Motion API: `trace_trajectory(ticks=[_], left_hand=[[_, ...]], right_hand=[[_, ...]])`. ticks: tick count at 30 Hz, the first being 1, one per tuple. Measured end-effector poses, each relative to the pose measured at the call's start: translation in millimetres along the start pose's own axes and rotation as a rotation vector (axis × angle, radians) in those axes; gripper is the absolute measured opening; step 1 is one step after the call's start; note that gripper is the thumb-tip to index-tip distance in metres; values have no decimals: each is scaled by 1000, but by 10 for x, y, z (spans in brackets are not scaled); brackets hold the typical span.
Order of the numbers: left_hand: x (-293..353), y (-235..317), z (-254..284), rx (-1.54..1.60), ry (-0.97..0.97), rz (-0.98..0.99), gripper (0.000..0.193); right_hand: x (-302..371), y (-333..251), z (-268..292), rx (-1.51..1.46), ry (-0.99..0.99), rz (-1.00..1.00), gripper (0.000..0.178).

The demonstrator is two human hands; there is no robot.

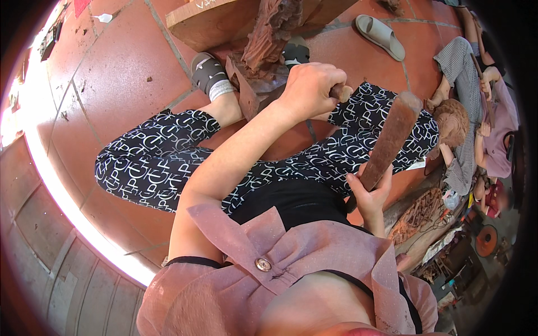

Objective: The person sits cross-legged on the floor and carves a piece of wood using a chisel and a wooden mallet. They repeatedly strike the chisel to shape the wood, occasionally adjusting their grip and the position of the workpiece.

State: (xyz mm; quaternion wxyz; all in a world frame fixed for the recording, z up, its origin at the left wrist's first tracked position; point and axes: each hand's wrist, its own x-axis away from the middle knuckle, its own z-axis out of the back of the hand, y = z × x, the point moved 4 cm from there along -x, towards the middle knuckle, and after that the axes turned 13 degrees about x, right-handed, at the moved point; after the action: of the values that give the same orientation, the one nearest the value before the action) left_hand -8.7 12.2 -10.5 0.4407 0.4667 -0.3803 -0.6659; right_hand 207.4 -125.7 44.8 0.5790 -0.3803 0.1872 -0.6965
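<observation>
My left hand (314, 89) reaches forward over my lap, its fingers wrapped round a tool with a round wooden handle (342, 93). Only the handle's pale end sticks out of the fist; the rest of the tool is hidden. Close to my right side, my right hand (372, 196) grips a long brown wooden mallet (390, 140), tilted up and away from me. The mallet and the handle end are apart. Just beyond my left hand a carved reddish-brown piece of wood (269, 42) stands between my feet.
A thick wooden board (207, 25) lies behind the carving. One grey slipper (380, 38) rests on the tiled floor (123, 67). At right, another person (499, 129) sits by a round carved piece (451, 122). A carved log (417, 215) and an orange fan (486, 241) are nearer.
</observation>
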Motion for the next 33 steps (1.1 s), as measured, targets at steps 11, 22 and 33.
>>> trace_trajectory(ticks=[11, 22, 33], left_hand=[[87, -42, 19, 9, 51, -128, 16], [80, 4, 155, 12, 23, -195, 24], [141, 95, 11, 21, -2, -178, 20]], right_hand=[[51, 93, -92, 283, 11, 120, 69], [-71, -132, -101, 387, -79, 173, 68], [-41, -127, -94, 254, -48, 95, 66]])
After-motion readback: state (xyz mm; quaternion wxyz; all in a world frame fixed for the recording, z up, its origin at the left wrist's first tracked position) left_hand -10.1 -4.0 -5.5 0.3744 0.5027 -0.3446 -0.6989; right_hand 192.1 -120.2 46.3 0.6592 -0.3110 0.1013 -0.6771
